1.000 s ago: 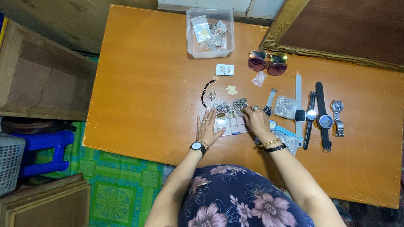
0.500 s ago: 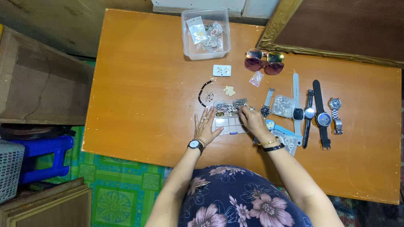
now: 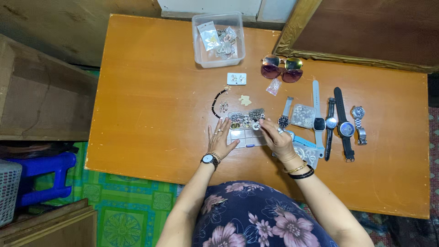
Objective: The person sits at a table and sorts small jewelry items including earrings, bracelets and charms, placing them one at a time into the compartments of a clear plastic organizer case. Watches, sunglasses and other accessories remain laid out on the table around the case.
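Little has shifted since a moment ago: both hands stay at the small compartment box (image 3: 247, 130) near the orange table's (image 3: 146, 91) front edge. Left hand (image 3: 221, 142) lies flat and open, fingers spread, touching the box's left end. Right hand (image 3: 275, 137) pinches a small pale piece (image 3: 256, 126) over the box's right end. Farther right, several wristwatches (image 3: 340, 123) lie side by side; sunglasses (image 3: 282, 68) and a clear tub (image 3: 218, 39) sit behind.

Orange counter (image 3: 151, 91), a clear tub (image 3: 218, 57), purple-tinted sunglasses (image 3: 281, 69), a black-strapped watch (image 3: 344, 126) beside a white one (image 3: 317, 120). Navy floral dress (image 3: 256, 219); the floor mat (image 3: 123, 206) looks green-patterned.
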`<action>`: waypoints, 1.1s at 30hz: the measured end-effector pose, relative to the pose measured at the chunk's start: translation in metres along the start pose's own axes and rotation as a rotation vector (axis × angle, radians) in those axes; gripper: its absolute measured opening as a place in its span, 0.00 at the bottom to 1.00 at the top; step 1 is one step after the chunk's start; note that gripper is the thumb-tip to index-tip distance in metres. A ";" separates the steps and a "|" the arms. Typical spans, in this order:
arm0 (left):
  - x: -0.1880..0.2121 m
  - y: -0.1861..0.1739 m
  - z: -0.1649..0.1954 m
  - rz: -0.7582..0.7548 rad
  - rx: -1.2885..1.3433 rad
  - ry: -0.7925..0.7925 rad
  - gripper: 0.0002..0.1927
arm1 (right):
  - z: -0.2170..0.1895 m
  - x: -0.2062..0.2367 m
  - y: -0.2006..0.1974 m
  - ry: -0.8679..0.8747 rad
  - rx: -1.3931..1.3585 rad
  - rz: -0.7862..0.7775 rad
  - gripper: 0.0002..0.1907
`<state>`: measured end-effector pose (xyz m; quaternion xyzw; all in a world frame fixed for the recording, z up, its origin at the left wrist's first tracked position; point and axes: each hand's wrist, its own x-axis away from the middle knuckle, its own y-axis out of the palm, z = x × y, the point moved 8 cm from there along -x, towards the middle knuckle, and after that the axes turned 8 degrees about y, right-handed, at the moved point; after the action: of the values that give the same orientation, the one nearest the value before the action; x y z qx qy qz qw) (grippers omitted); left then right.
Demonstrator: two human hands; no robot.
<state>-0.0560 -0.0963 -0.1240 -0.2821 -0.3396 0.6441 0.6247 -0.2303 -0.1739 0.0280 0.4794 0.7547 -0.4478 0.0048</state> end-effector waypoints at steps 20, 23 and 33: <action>0.002 0.005 -0.005 -0.094 -0.047 0.021 0.58 | 0.071 0.052 0.060 0.442 0.146 -0.469 0.04; 0.003 0.005 -0.006 -0.157 -0.045 0.020 0.64 | 0.069 0.046 0.056 0.464 0.107 -0.440 0.06; 0.004 0.010 -0.009 -0.186 -0.010 -0.015 0.67 | 0.082 -0.002 0.047 0.434 0.147 -0.288 0.14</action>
<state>-0.0553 -0.0910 -0.1372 -0.2478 -0.3722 0.5837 0.6778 -0.2300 -0.2245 -0.0513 0.4510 0.7638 -0.3845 -0.2556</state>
